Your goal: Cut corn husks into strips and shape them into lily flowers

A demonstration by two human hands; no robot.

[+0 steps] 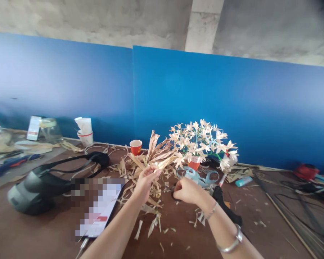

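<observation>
1. The left hand has its grip closed on a bunch of dried corn-husk strips, which fan up past the fingers above the middle of the worktop.
2. The right hand is just beside it, its grip clenched with the fingers curled inward. Anything pinched there is hidden. A thin bracelet and a silver bangle circle that wrist.
3. The brown worktop runs under both hands, littered with husk scraps, which pile up most thickly behind the left hand.
4. Left of the hands lie a pixelated sheet of paper and a grey padded case with black straps.
5. To the right are a black-handled tool, loops of light-blue ribbon and a teal tube.
6. Farther back, a bouquet of pale husk flowers stands in an orange paper cup, with a red paper cup to its left.
7. At the far left are stacked white paper cups and a glass jar.
8. Behind everything rises a blue wall, topped by a concrete beam.
</observation>
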